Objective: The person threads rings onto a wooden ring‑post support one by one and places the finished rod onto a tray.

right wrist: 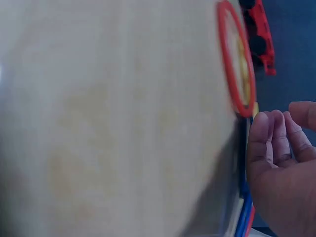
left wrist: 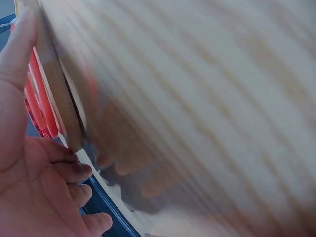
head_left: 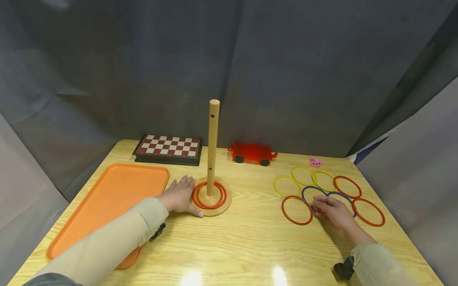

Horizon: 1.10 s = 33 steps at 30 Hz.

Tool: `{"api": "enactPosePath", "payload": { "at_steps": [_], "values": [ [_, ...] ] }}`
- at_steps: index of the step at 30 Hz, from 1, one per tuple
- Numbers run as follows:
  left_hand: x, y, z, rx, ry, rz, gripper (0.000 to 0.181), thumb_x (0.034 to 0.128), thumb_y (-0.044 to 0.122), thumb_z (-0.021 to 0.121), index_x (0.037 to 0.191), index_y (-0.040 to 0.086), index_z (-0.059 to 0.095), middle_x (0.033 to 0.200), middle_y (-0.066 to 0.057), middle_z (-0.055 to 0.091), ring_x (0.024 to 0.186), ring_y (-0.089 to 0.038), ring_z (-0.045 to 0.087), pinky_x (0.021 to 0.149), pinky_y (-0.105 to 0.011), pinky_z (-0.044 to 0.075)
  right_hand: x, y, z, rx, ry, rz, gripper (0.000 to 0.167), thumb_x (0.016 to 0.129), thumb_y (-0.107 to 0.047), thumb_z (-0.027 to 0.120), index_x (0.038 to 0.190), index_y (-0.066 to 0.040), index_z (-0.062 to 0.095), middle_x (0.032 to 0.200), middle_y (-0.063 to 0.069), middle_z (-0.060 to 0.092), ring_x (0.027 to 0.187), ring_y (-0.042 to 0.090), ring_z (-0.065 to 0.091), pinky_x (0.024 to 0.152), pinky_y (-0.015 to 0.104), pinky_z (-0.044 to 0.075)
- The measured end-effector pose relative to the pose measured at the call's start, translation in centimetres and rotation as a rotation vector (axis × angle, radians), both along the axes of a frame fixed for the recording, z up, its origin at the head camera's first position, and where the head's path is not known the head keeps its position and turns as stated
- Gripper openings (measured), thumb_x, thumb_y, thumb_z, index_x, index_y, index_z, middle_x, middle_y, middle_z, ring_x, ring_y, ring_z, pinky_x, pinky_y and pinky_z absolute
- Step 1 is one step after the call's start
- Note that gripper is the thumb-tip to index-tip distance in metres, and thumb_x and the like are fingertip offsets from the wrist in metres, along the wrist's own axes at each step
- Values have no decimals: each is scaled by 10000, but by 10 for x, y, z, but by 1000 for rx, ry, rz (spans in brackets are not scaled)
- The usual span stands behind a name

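A wooden post stands upright on a round wooden base, with red rings lying around its foot. My left hand touches the left edge of the base, thumb spread toward the front and fingers toward the back. On the right, my right hand hovers over two blue rings, its fingers slightly bent. In the right wrist view, the thumb stands apart from the fingers and nothing shows between them. A red ring lies just left of this hand, and yellow rings lie behind.
An orange tray lies on the left, partly under my left forearm. Along the back are a checkered board box, a red toy wagon and a small pink piece. More red rings lie at far right. Grey curtains surround the table.
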<state>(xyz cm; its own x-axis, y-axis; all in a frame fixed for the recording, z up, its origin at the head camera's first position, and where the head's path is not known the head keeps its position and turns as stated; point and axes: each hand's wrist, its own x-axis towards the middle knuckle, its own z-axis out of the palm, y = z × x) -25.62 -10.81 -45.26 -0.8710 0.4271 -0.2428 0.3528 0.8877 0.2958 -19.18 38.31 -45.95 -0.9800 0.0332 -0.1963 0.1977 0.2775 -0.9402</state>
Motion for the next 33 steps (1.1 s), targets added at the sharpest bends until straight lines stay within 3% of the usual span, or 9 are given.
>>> {"api": "enactPosePath", "payload": {
  "at_steps": [7, 13, 18, 23, 28, 33],
  "values": [
    [1, -1, 0, 12, -8, -3, 1285, 747, 650, 840, 1592, -103, 231, 1663, -280, 194, 1551, -433, 112, 1224, -630, 117, 6, -9, -10, 100, 15, -57, 467, 1094, -90, 494, 1435, 212, 395, 1146, 100, 684, 873, 29, 653, 790, 210, 578],
    [1, 0, 2, 7, -8, -4, 1279, 754, 645, 839, 1593, -103, 228, 1662, -280, 196, 1550, -434, 118, 1226, -621, 120, 7, -14, -13, 241, 28, -89, 435, 1067, -119, 577, 1369, 184, 497, 1156, 213, 669, 849, 29, 635, 735, 192, 567],
    [1, -1, 1, 12, -25, 6, 1286, 753, 646, 839, 1597, -99, 217, 1668, -272, 187, 1555, -425, 105, 1231, -610, 116, 2, -15, -11, 467, 63, -52, 326, 992, -183, 702, 1161, 92, 652, 995, 110, 699, 851, 156, 628, 733, 272, 533],
    [1, -2, 0, 24, -27, 13, 1287, 755, 643, 839, 1600, -96, 209, 1671, -271, 177, 1557, -423, 94, 1234, -603, 114, -6, -17, -9, 688, 111, -19, 228, 911, -200, 762, 996, 1, 697, 888, 51, 708, 854, 250, 624, 753, 378, 464],
    [2, -1, 0, 33, -28, 6, 1286, 758, 643, 837, 1599, -99, 208, 1668, -280, 172, 1554, -433, 88, 1233, -603, 118, -7, -18, -2, 687, 112, 16, 209, 931, -146, 734, 1033, 33, 702, 888, 63, 717, 823, 214, 650, 714, 333, 510],
    [2, -1, 1, 25, -24, 2, 1287, 761, 638, 836, 1597, -106, 200, 1669, -284, 160, 1553, -440, 80, 1232, -608, 113, -18, -23, 32, 456, 117, 66, 303, 1021, -78, 626, 1229, 142, 612, 1049, 169, 695, 870, 147, 677, 757, 309, 602]
  ]
}}
